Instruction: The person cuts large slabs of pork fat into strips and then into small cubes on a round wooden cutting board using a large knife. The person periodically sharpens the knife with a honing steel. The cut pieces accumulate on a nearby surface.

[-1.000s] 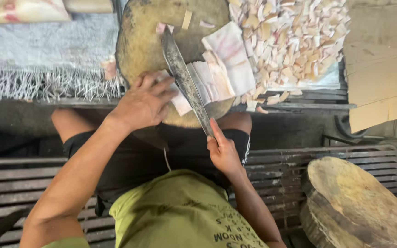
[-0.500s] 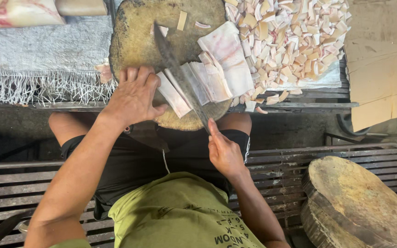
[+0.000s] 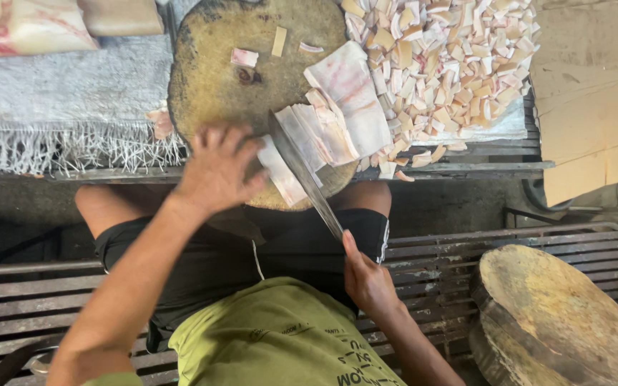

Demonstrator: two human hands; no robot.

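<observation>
A round wooden chopping block (image 3: pixel 230 93) stands in front of me. Pale pinkish slabs (image 3: pixel 345 107) cut into strips lie on its right half. My left hand (image 3: pixel 216 168) presses down on the nearest strip (image 3: pixel 280 171) at the block's near edge. My right hand (image 3: pixel 366 279) is shut on the handle of a long cleaver (image 3: pixel 305 175). The blade runs diagonally across the strips, right beside my left fingers. A few small scraps (image 3: pixel 244 57) lie on the far part of the block.
A heap of small cut pieces (image 3: pixel 445 64) lies at the upper right on a sheet. Cardboard (image 3: pixel 595 100) is at the right, a second wooden block (image 3: pixel 559 314) at the lower right. A grey fringed cloth (image 3: pixel 59 107) and sacks (image 3: pixel 23 28) are on the left. I sit on a slatted bench (image 3: pixel 502 246).
The cleaver blade has come down and nearer to me across the strips. My left hand has shifted slightly along the block's near edge.
</observation>
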